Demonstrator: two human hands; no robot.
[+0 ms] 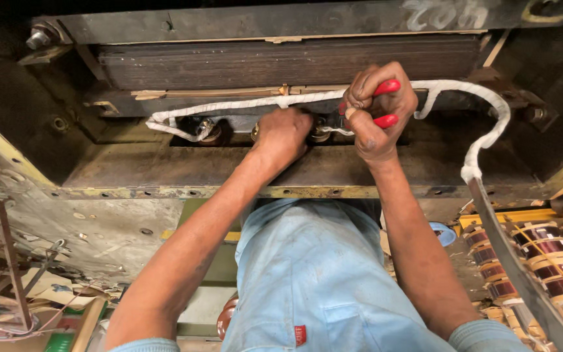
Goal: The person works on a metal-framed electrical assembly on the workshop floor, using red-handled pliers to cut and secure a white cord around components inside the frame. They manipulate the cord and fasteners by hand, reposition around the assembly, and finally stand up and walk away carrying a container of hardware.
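Right hand [379, 111]: closed around red-handled pliers [386, 103]. Left hand [285, 133], at its 9 o'clock: fisted against white-wrapped lead [242, 103]; contents cannot be told. Copper coils [542, 254]: 5 o'clock.

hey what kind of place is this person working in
Probably an electrical repair workshop. The right hand grips red-handled pliers at a white-taped cable in a big metal frame, with copper wire coils stacked nearby.

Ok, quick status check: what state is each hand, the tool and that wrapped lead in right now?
Right hand: closed around the red-handled pliers.
Red-handled pliers: handles squeezed together, jaws hidden by the fingers.
Left hand: fisted, pressed at the white tape-wrapped cable; what it grips is hidden.
White tape-wrapped cable: strung across the dark metal frame, looping down at the right.
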